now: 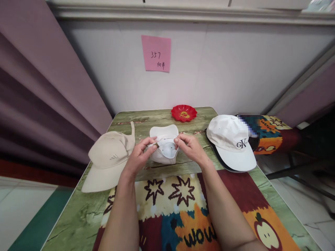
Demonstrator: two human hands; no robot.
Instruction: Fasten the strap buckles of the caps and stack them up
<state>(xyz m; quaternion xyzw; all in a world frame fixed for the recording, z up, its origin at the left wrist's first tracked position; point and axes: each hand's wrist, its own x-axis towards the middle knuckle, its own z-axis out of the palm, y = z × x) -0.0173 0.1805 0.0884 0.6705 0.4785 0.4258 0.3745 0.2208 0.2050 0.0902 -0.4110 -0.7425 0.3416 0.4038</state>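
Observation:
A white baseball cap [164,132] is between my hands in the middle of the table, its brim pointing away from me and its pale inside partly showing. My left hand [141,153] pinches the cap's left edge, near a small dark strap or buckle piece. On the opposite edge, my right hand [192,147] grips the cap between thumb and fingers. To the left lies a beige cap [108,157] with a small stripe logo and a loose strap at its back. At the right, a white cap with dark letters [230,139] rests on top of a darker cap.
A red scalloped dish [184,113] stands at the table's back edge. Under my forearms lies a colourful patterned mat [180,212] on the green wood-look table [75,212]. A pink note [156,54] is stuck to the white wall behind. Purple curtain [52,76] hangs at left.

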